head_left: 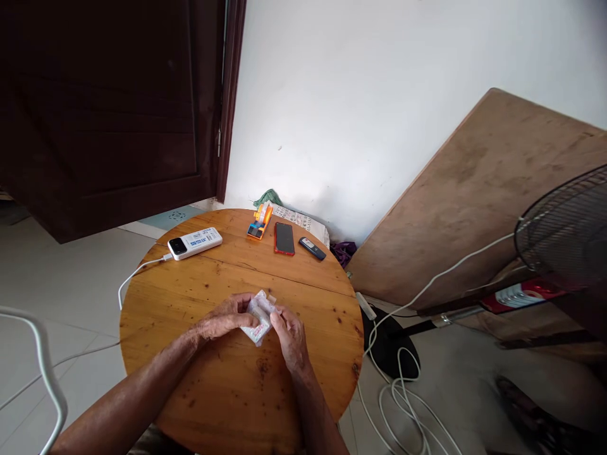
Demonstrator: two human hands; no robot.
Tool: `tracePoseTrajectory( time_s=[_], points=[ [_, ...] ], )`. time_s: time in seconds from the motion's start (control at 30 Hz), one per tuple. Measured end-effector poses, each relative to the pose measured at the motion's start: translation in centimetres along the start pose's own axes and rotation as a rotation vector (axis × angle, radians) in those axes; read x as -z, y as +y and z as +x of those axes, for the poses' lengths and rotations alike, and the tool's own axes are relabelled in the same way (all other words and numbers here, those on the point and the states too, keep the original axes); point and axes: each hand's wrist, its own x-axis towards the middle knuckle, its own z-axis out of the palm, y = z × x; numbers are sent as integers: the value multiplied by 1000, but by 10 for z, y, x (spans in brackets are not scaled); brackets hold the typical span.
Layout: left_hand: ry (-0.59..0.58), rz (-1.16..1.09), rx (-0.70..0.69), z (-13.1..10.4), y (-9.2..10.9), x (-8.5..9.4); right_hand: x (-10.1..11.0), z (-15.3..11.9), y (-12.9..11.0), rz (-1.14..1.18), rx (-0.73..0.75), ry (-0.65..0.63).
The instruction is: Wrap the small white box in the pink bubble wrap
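A small white packet in crinkled clear plastic, with pinkish-red print on it, is held between my two hands over the near half of the table. My left hand grips its left side, the thumb lying across the front. On the right edge, my right hand pinches the wrapping between thumb and fingers. A clear flap of plastic sticks up at the packet's top right. What is inside the packet I cannot make out.
The round wooden table bears a white power bank with a cable, an orange tape dispenser, a red-edged phone and a small dark handset. A fan and coiled white cable are to the right.
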Motion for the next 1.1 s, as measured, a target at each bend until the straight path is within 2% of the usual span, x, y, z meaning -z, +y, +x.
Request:
tracePoseTrajectory(
  time_s=[0.2,0.37,0.6,0.8,0.9,1.1],
  points=[
    [-69,120,-17,-1,1,-5,-2,7,-5,69,-32,-11],
    [-53,130,10,-2,2,-6,-7,8,-10,159,-100,127],
    [8,168,19,1,2,-3,-5,6,-13,139,-74,134],
    [31,177,9,1,4,-4,-6,3,-18,-13,39,105],
    [91,198,-10,2,2,-3,-8,0,-18,-134,121,90],
    [228,441,-71,4,-4,1,-11,-5,-10,-428,309,92]
  ],
)
